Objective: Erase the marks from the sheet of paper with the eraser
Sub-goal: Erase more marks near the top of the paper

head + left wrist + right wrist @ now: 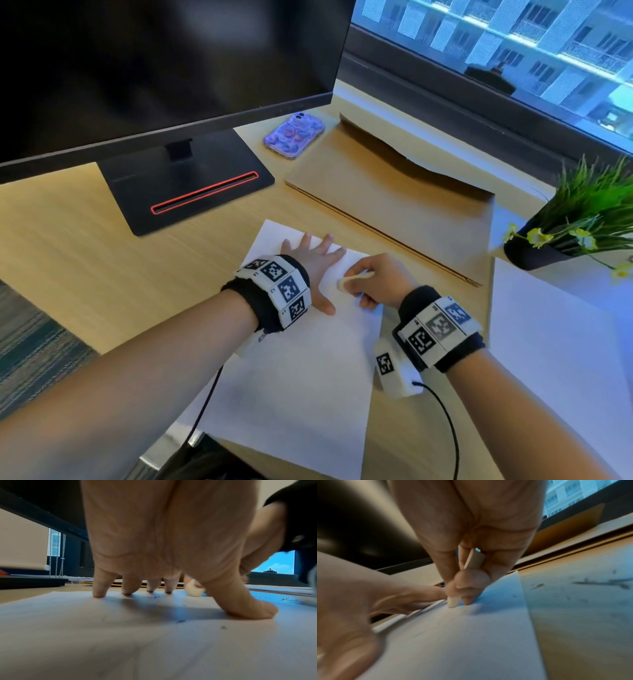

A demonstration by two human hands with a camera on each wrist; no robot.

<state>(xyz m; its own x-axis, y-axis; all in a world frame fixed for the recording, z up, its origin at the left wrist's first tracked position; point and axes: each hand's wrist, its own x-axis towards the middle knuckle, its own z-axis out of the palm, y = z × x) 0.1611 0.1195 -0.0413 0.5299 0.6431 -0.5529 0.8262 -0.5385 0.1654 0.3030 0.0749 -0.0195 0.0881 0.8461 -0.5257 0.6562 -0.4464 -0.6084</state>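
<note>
A white sheet of paper lies on the wooden desk in front of me. My left hand lies flat on its upper part with fingers spread, the fingertips pressing the sheet down. My right hand pinches a small white eraser between thumb and fingers, its lower end touching the paper just right of the left hand. In the right wrist view the eraser meets the sheet near its right edge. Dark eraser crumbs lie on the paper. No marks are plainly visible in the head view.
A black monitor stand sits behind the sheet at the left. A purple phone and a brown envelope lie beyond it. A potted plant stands at the right, above another white sheet. Crumbs dot the desk.
</note>
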